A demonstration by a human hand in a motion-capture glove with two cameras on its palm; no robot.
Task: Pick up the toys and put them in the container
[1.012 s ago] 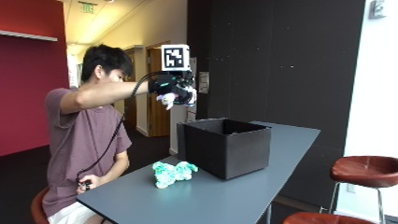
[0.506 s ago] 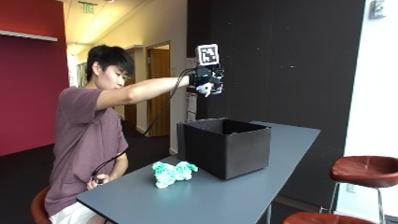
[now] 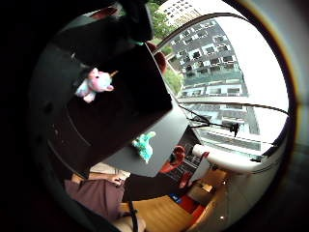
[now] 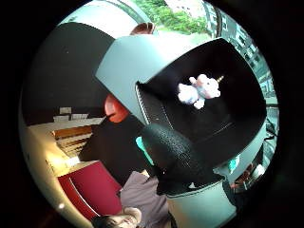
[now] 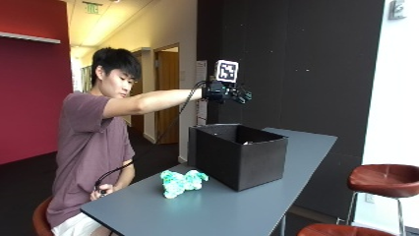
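Hands first: your gloved right hand [image 5: 224, 92] hangs in the upper middle of the outside view, arm stretched out level, directly above the open black container [image 5: 238, 154]. Its fingers look spread and relaxed, gripping nothing; in the thumb-side palm view one black gloved finger [image 4: 176, 153] juts across the lower middle, clear of any toy. Your bare left hand [image 5: 101, 191] sits low at the left of the outside view, by your lap at the near edge of the surface [image 5: 216, 206], well apart from both toys.

Below your right palm, a pink and white plush unicorn [image 4: 199, 90] lies on the floor inside the container [image 4: 237, 71], apart from the hand, with open space between. The little-finger-side view shows the same unicorn [image 3: 94, 84] against the dark interior of the container [image 3: 140, 92].

The second toy, a teal and white plush [image 5: 181, 181], lies on the grey surface just beside the container's near left wall, in the lower middle of the outside view, well below and to the left of your right hand. It shows again on the surface [image 3: 166, 140] in the little-finger-side view as a teal plush [image 3: 144, 146], outside the container.
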